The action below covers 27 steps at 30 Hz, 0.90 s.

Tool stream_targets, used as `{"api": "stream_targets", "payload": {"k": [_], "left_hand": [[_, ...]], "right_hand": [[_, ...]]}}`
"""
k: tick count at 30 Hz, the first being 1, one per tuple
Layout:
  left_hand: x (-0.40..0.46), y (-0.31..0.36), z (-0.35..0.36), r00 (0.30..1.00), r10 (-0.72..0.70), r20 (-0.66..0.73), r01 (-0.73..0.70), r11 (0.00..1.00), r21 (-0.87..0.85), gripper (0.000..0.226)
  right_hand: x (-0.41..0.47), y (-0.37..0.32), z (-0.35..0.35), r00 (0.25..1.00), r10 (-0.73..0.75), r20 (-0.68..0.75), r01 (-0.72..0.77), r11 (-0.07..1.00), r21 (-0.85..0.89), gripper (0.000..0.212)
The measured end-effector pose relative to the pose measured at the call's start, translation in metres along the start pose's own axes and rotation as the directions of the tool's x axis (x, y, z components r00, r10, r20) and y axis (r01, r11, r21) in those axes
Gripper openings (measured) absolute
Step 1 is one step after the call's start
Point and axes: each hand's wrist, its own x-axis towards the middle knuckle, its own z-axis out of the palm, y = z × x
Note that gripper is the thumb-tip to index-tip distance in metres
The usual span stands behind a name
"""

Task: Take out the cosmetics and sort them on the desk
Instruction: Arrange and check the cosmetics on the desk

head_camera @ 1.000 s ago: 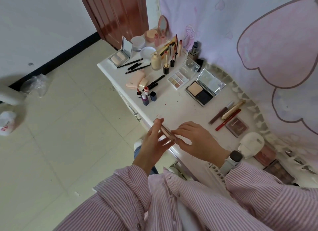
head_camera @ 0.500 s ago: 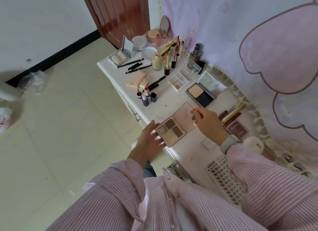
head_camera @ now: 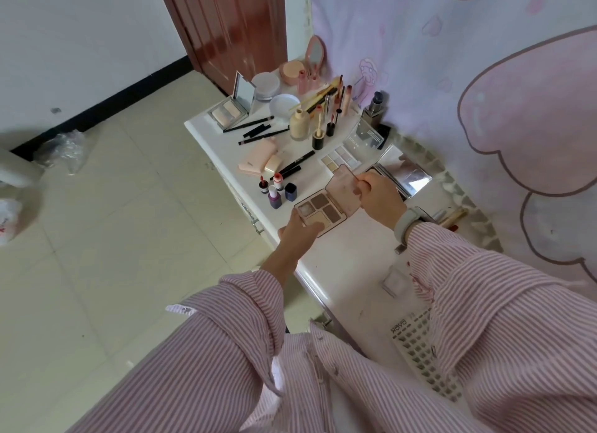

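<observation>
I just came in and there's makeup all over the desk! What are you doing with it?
A person in a striped shirt is sorting makeup on a white desk. Both hands hold an open eyeshadow palette just above the desk. The left hand grips its near corner, and the right hand pinches the lid. Farther back, lipsticks, pencils, bottles and an open powder compact are already set out in groups.

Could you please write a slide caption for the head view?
Both hands, left and right, hold an open eyeshadow palette over the cluttered white desk.
</observation>
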Motion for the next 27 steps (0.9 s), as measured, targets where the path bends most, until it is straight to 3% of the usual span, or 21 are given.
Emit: {"api": "stream_targets", "payload": {"k": [5,8,10,13,15,17,20,25,27], "left_hand": [[0.004,-0.007,0.003,0.996,0.073,-0.045,-0.060,0.968,0.245,0.055],[-0.006,-0.018,0.012,0.977,0.178,-0.115,-0.103,0.873,0.476,0.065],[-0.018,-0.030,0.023,0.936,0.325,-0.138,-0.182,0.779,0.601,0.059],[-0.033,-0.047,0.042,0.862,0.505,0.030,-0.375,0.597,0.709,0.052],[-0.035,-0.051,0.055,0.845,0.499,0.191,-0.457,0.489,0.743,0.053],[-0.034,-0.056,0.062,0.851,0.434,0.296,-0.468,0.373,0.801,0.056],[-0.031,-0.062,0.063,0.873,0.336,0.353,-0.446,0.255,0.858,0.060],[-0.030,-0.066,0.056,0.870,0.301,0.390,-0.464,0.234,0.854,0.062],[-0.028,-0.064,0.053,0.868,0.296,0.399,-0.472,0.239,0.849,0.062]], "right_hand": [[-0.004,0.004,-0.003,0.999,0.020,-0.036,-0.017,0.996,0.082,0.032],[-0.020,0.017,-0.006,0.996,0.066,-0.059,-0.061,0.995,0.083,0.036],[-0.036,0.030,-0.006,0.992,0.083,-0.097,-0.074,0.993,0.094,0.035],[-0.066,0.056,-0.007,0.991,0.071,-0.111,-0.069,0.997,0.021,0.032],[-0.082,0.075,-0.010,0.994,0.011,-0.106,-0.034,0.974,-0.223,0.033],[-0.090,0.091,-0.014,0.998,-0.034,-0.047,0.006,0.866,-0.500,0.038],[-0.092,0.093,-0.018,0.994,-0.022,0.106,0.093,0.682,-0.726,0.041],[-0.080,0.084,-0.021,0.940,-0.173,0.294,0.341,0.431,-0.836,0.025],[-0.077,0.079,-0.029,0.902,-0.292,0.319,0.399,0.277,-0.874,0.015]]}}
